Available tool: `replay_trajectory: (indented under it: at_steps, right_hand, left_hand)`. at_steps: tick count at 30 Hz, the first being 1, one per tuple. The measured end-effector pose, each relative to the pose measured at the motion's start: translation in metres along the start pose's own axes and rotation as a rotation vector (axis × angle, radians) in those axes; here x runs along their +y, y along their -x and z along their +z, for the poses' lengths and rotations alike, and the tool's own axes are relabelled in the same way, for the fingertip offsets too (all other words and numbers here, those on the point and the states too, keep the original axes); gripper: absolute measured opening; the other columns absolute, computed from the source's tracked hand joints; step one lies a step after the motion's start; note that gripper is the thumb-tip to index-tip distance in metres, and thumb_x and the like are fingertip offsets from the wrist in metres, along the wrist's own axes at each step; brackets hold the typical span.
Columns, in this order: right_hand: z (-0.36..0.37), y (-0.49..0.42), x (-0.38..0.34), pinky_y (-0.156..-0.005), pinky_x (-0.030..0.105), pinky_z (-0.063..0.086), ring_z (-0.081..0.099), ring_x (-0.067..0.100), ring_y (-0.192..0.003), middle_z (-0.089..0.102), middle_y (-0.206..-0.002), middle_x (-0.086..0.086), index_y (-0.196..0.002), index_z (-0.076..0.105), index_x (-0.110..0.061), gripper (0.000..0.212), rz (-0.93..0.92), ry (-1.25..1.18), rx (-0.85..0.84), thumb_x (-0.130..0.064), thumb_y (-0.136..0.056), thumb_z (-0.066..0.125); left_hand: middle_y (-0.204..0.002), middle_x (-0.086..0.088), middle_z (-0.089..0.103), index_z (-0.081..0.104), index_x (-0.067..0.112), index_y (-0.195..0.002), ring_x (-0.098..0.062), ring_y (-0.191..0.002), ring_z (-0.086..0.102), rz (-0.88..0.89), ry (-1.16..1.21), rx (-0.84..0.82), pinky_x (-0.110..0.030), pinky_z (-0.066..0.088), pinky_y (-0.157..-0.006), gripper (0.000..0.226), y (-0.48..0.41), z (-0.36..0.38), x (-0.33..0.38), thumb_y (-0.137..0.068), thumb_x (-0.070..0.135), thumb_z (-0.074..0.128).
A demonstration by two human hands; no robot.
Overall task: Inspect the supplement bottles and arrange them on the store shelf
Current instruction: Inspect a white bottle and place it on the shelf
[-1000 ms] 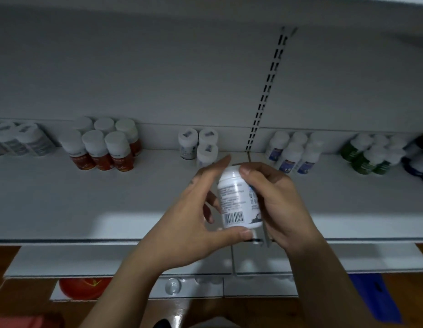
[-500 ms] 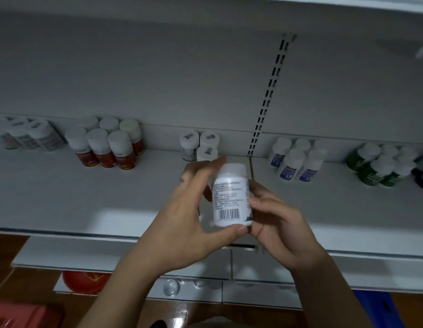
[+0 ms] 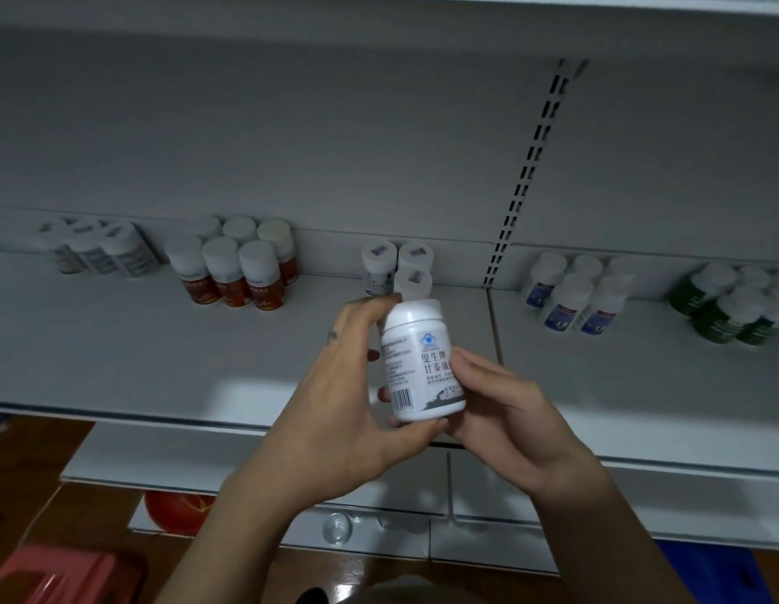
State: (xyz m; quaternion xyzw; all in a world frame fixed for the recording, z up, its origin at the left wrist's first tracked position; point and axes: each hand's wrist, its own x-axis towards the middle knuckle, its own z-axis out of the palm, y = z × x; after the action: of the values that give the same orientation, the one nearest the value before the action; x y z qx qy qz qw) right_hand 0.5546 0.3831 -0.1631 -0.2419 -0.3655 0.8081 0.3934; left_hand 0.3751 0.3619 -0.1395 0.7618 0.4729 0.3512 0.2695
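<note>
Fingers (image 3: 474, 364) of the right hand (image 3: 505, 411) curl round the right side of a white supplement bottle (image 3: 416, 355). The left hand (image 3: 339, 385) pinches it, thumb under the base and fingertips reaching up beside the cap. The bottle is upright, held in the air above the near edge of the white shelf (image 3: 117, 342). Over the last second it has been turned: the barcode that faced the viewer now sits at the label's left edge, and the front, with a blue logo and Chinese characters, faces forward. The inspection looks close to done. Just behind, at the far side of the shelf, stand three matching white bottles (image 3: 396, 268), probably its group. Orange-labelled bottles (image 3: 235, 272) stand to the left and blue-labelled bottles (image 3: 575, 298) to the right.
</note>
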Motion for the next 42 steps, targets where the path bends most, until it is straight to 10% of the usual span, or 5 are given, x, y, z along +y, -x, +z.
replay_trajectory:
  at_steps: [6, 14, 22, 32, 42]
  right_hand:
    - [0.013, -0.008, 0.011, -0.101, 0.056, 0.044, 0.05, 0.049, -0.12, 0.048, -0.14, 0.03, -0.141, 0.048, -0.003, 0.049, 0.001, -0.036, -0.038, -0.016, -0.094, 0.045]
    - [0.031, -0.015, 0.024, -0.095, 0.048, 0.05, 0.058, 0.038, -0.112, 0.056, -0.127, 0.027, -0.138, 0.048, -0.001, 0.056, -0.04, -0.007, 0.08, -0.01, -0.084, 0.059]
    - [0.051, -0.034, 0.047, -0.103, 0.055, 0.043, 0.06, 0.036, -0.113, 0.061, -0.129, 0.02, -0.131, 0.06, -0.009, 0.055, -0.022, -0.078, 0.073, -0.036, -0.084, 0.071]
    - [0.075, -0.061, 0.082, -0.084, 0.05, 0.054, 0.061, 0.038, -0.104, 0.061, -0.12, 0.025, -0.133, 0.054, -0.004, 0.043, -0.035, -0.108, 0.209, -0.019, -0.095, 0.041]
    - [0.095, -0.071, 0.095, -0.093, 0.041, 0.054, 0.063, 0.036, -0.109, 0.061, -0.123, 0.029, -0.13, 0.056, 0.005, 0.043, 0.016, 0.025, 0.206, -0.019, -0.094, 0.051]
  left_hand:
    - [-0.132, 0.029, 0.03, 0.016, 0.056, -0.138, 0.008, -0.117, 0.041, 0.031, 0.001, -0.018, 0.001, 0.035, -0.085, 0.095, 0.008, -0.013, -0.01, -0.07, 0.042, 0.08]
    - [-0.132, 0.032, 0.023, 0.022, 0.05, -0.135, 0.01, -0.121, 0.036, 0.027, -0.016, -0.009, 0.0, 0.032, -0.092, 0.098, 0.012, -0.027, -0.023, -0.055, 0.068, 0.075]
    - [-0.128, 0.031, 0.031, 0.029, 0.051, -0.134, 0.007, -0.117, 0.042, 0.002, 0.01, -0.011, -0.006, 0.039, -0.086, 0.094, 0.025, -0.049, -0.046, -0.059, 0.053, 0.086]
    - [-0.131, 0.024, 0.035, 0.032, 0.036, -0.136, 0.012, -0.121, 0.035, 0.007, 0.04, -0.066, 0.003, 0.027, -0.091, 0.083, 0.038, -0.074, -0.08, -0.07, 0.035, 0.082]
    - [-0.12, 0.011, 0.047, 0.042, 0.026, -0.131, -0.008, -0.109, 0.049, 0.076, 0.032, -0.019, -0.02, 0.043, -0.088, 0.083, 0.043, -0.088, -0.099, -0.063, 0.056, 0.077]
